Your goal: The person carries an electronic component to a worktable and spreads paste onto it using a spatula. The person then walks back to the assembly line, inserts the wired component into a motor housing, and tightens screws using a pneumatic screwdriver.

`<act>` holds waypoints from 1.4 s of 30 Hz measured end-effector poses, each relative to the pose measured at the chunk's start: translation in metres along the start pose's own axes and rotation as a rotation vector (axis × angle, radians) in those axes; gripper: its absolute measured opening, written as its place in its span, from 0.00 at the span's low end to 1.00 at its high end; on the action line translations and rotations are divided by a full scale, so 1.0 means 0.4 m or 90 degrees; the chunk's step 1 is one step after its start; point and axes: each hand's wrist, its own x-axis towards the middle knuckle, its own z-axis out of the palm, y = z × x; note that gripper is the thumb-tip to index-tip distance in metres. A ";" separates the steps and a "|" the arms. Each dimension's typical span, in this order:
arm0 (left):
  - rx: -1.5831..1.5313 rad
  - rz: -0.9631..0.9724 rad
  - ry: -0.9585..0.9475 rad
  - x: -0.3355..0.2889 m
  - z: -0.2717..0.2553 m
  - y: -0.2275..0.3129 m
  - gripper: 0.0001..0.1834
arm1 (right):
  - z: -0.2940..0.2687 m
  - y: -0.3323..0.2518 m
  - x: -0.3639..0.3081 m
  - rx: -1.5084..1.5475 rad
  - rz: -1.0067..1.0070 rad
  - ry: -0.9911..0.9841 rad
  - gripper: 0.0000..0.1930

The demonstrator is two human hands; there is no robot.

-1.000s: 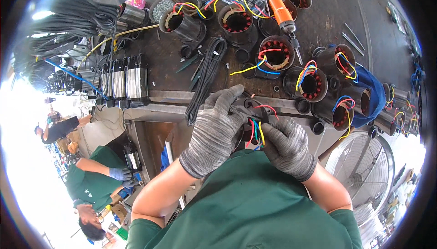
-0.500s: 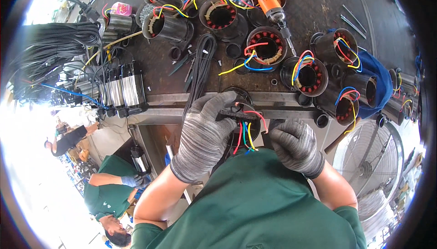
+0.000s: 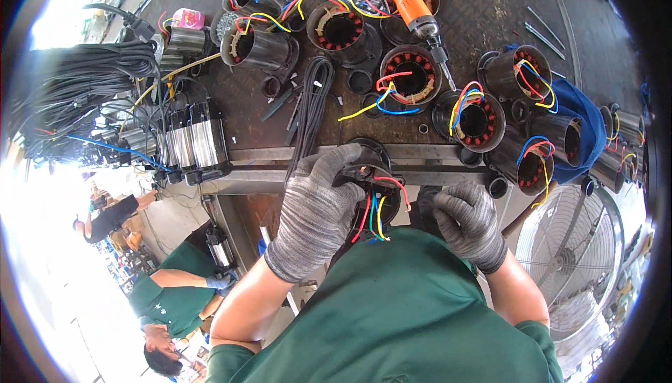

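My left hand (image 3: 318, 201), in a grey knit glove, is closed on a small black part above a dark round motor housing (image 3: 400, 204) at the bench's near edge. From that housing, red, green and yellow wires (image 3: 376, 216) hang toward me, and one red wire (image 3: 395, 183) curves out to the right. Apart from the housing, on its right, is my right hand (image 3: 467, 220), likewise gloved. Its fingers are curled in; whatever they may hold is hidden. A folded black cable (image 3: 313, 96) lies on the bench just beyond my left hand.
Several open motor housings with coloured wires, such as one (image 3: 411, 78), stand across the bench. An orange power screwdriver (image 3: 409, 1) hangs above them. Black cable bundles (image 3: 91, 75) and silver motors (image 3: 185, 138) are at left, a large fan (image 3: 567, 257) at right. A co-worker (image 3: 171, 292) is lower left.
My right hand has drawn slightly right, away from the red wire. My left hand keeps its grip, almost unmoved. The co-worker at lower left has shifted.
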 end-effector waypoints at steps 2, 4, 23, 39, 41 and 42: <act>0.051 0.085 0.015 0.005 -0.012 -0.003 0.13 | 0.001 0.000 0.000 0.014 0.022 0.009 0.13; 0.050 0.088 0.019 0.000 -0.028 -0.001 0.15 | 0.001 -0.006 0.001 0.016 0.034 0.013 0.12; -0.151 -0.376 0.345 -0.175 0.106 -0.612 0.16 | -0.010 0.023 -0.197 -0.119 0.286 -0.116 0.09; 0.002 -0.281 0.339 0.102 0.080 -0.786 0.14 | -0.010 -0.069 -0.259 -0.161 0.451 -0.028 0.11; 0.009 -0.279 0.321 0.086 0.088 -0.786 0.14 | -0.018 -0.056 -0.241 -0.179 0.395 -0.003 0.12; 0.010 -0.267 0.324 0.079 0.094 -0.784 0.14 | -0.029 -0.054 -0.223 -0.186 0.401 0.004 0.12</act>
